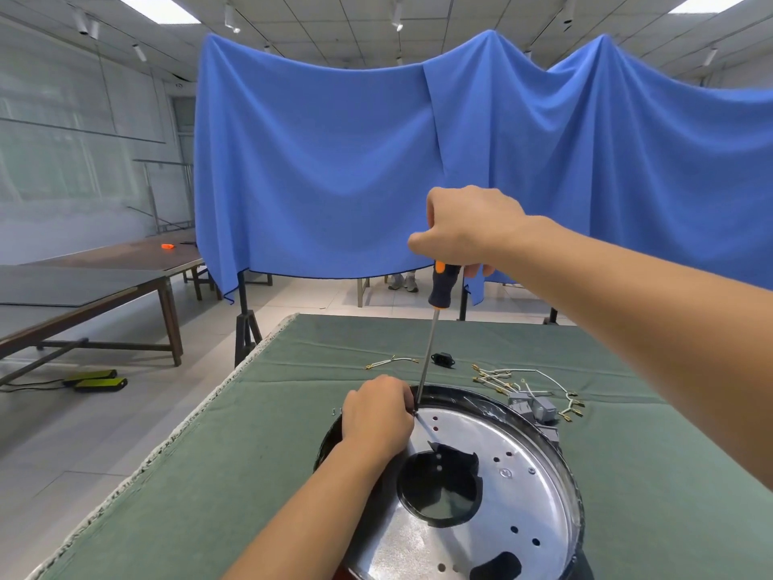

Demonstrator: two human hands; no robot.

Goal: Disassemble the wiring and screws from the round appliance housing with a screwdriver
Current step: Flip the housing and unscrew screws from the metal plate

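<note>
Green-clothed table [293, 412] — one round housing [523, 475], one screwdriver [435, 324], two hands: right [468, 228] gripping handle, left [376, 416] pinching tip.

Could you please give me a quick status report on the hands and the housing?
Right hand grips screwdriver, tip at housing rim. Left hand steadies the shaft there. Loose wires beyond, nothing blocking.

Both hands [470, 228] steady screwdriver [435, 324] upright at housing [523, 487] rim
</note>
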